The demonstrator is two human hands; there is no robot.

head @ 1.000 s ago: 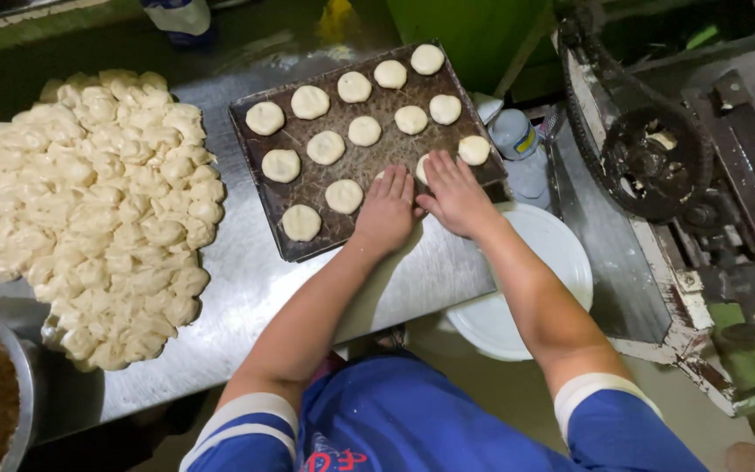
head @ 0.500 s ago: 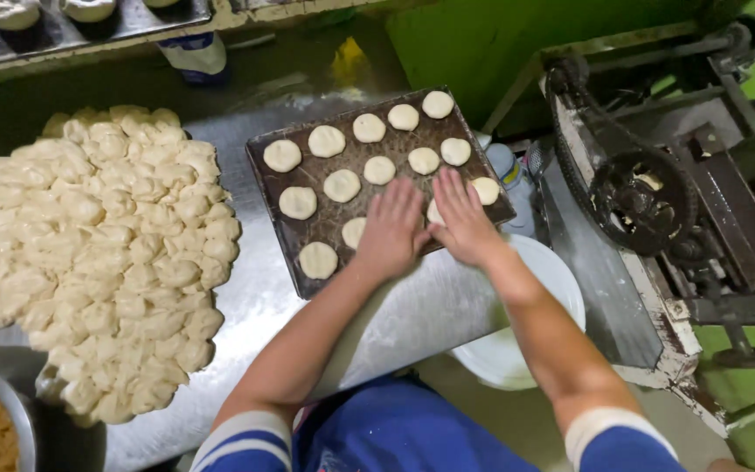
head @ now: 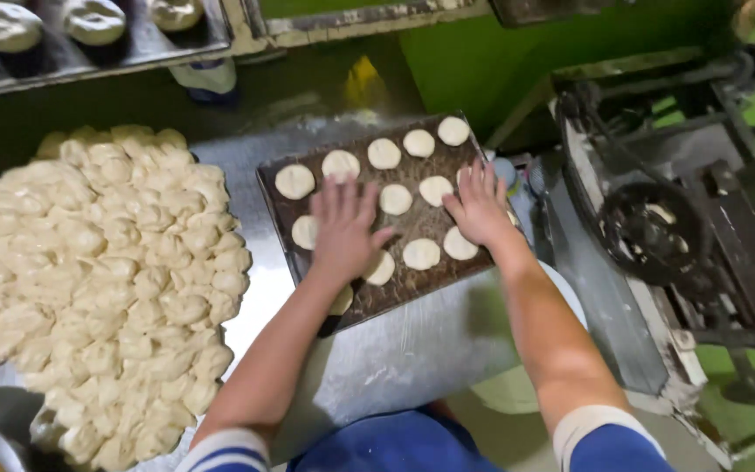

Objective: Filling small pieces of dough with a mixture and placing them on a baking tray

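Both hands lie flat, fingers spread, on the tray: left hand and right hand each cover a dough round. Flattened rounds lie beyond the fingers; a big dough heap waits left on the bench.

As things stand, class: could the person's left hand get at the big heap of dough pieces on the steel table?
Probably yes. The left hand lies flat on the baking tray, and the heap of dough pieces sits just left of it with only bare table between.
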